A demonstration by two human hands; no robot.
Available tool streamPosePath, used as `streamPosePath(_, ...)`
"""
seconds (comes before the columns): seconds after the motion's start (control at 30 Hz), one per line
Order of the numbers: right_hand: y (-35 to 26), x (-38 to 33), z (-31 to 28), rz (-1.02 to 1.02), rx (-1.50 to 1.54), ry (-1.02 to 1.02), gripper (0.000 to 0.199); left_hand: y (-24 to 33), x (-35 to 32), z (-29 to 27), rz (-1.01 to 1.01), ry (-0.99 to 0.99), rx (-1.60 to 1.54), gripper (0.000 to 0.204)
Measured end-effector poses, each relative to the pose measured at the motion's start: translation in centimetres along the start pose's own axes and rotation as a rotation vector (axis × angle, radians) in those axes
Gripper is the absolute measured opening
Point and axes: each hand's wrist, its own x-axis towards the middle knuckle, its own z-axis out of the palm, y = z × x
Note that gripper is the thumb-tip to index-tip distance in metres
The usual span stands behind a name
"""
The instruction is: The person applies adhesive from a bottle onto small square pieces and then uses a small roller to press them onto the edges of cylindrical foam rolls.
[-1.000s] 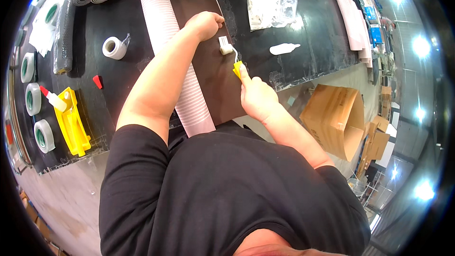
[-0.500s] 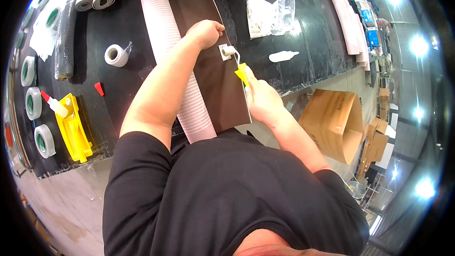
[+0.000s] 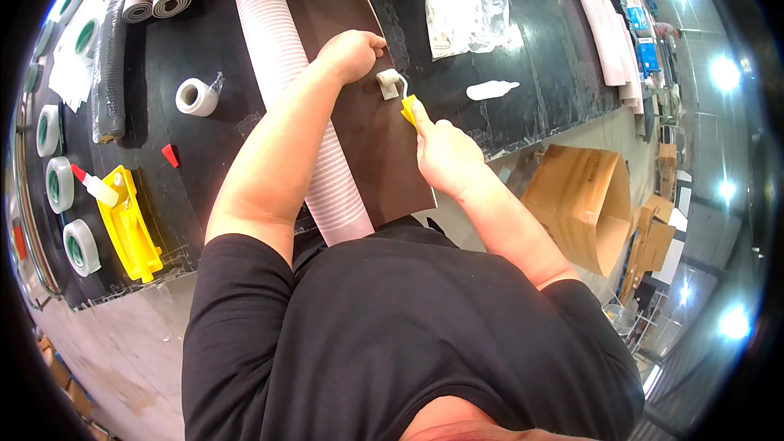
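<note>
A partly unrolled mat lies across the table before me, its flat brown side [image 3: 371,143] up and its pink ribbed roll [image 3: 271,41] along the left. My left hand [image 3: 349,57] rests on the brown side near its right edge, fingers curled closed; what they pinch, if anything, is hidden. My right hand [image 3: 447,155] grips the yellow handle of a small paint roller [image 3: 408,108]. The roller's white head presses on a small pale square patch [image 3: 390,92] near the mat's right edge, partly covering it.
Right of the mat lie a white squeeze bottle [image 3: 490,91] and a clear bag [image 3: 465,23]. On the left are a film roll [image 3: 198,98], a red cap [image 3: 170,155], a yellow tray [image 3: 135,233] and several tape rolls [image 3: 80,247]. An open carton [image 3: 572,204] stands beyond the table edge.
The roller and my right hand have shifted a little left and away from me, so the head covers more of the pale patch. My left hand has stayed nearly in place.
</note>
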Motion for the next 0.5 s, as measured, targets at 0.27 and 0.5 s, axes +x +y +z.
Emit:
streamPosePath(0.27, -0.5, 1.1, -0.4, 0.013, -0.016, -0.053, 0.061, 0.1, 0.0, 0.2, -0.022, 0.008, -0.031, 0.047)
streamPosePath(0.5, -0.5, 1.7, 0.0, -0.008, -0.010, -0.025, 0.061, -0.2, 0.3, 0.2, -0.029, 0.024, -0.045, 0.046)
